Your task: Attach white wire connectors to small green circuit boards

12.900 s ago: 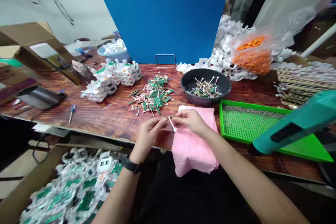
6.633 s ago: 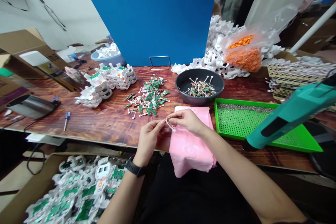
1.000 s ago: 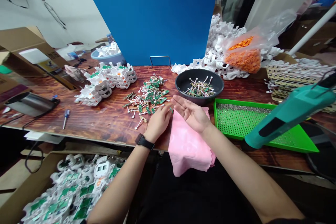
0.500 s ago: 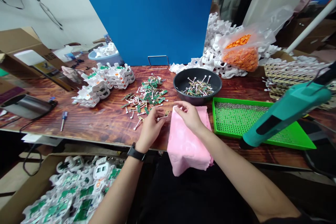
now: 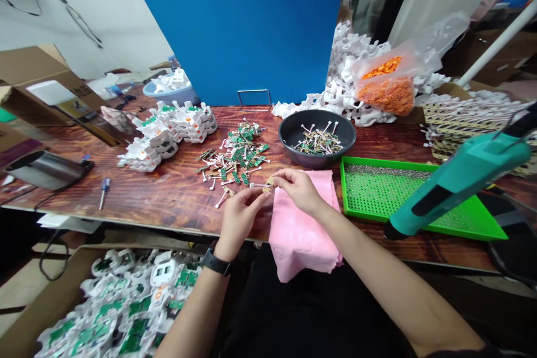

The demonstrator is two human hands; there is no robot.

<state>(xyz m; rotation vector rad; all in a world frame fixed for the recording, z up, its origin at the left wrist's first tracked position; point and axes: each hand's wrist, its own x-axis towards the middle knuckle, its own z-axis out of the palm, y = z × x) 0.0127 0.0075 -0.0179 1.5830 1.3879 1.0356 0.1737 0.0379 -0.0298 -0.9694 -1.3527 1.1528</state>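
Both my hands meet above the table's front edge. My left hand (image 5: pixel 241 213), with a black watch on its wrist, and my right hand (image 5: pixel 298 188) both pinch a small circuit board with a white wire lead (image 5: pixel 265 185) between the fingertips. A pink cloth (image 5: pixel 302 224) lies under my right hand and hangs over the table edge. A heap of small green circuit boards with white leads (image 5: pixel 235 156) lies just beyond my hands. A dark round bowl (image 5: pixel 318 135) with more such pieces stands behind my right hand.
A green perforated tray (image 5: pixel 403 196) lies at the right, with a teal power tool (image 5: pixel 457 176) hanging over it. White plastic housings (image 5: pixel 168 131) are piled at the left and back right, beside a bag of orange parts (image 5: pixel 386 86). A cardboard box of housings (image 5: pixel 126 307) stands below left. A screwdriver (image 5: pixel 103 190) lies at far left.
One second ago my right hand lay open, palm up, while my left reached into the heap. Now both hands have drawn together and pinch a small board.
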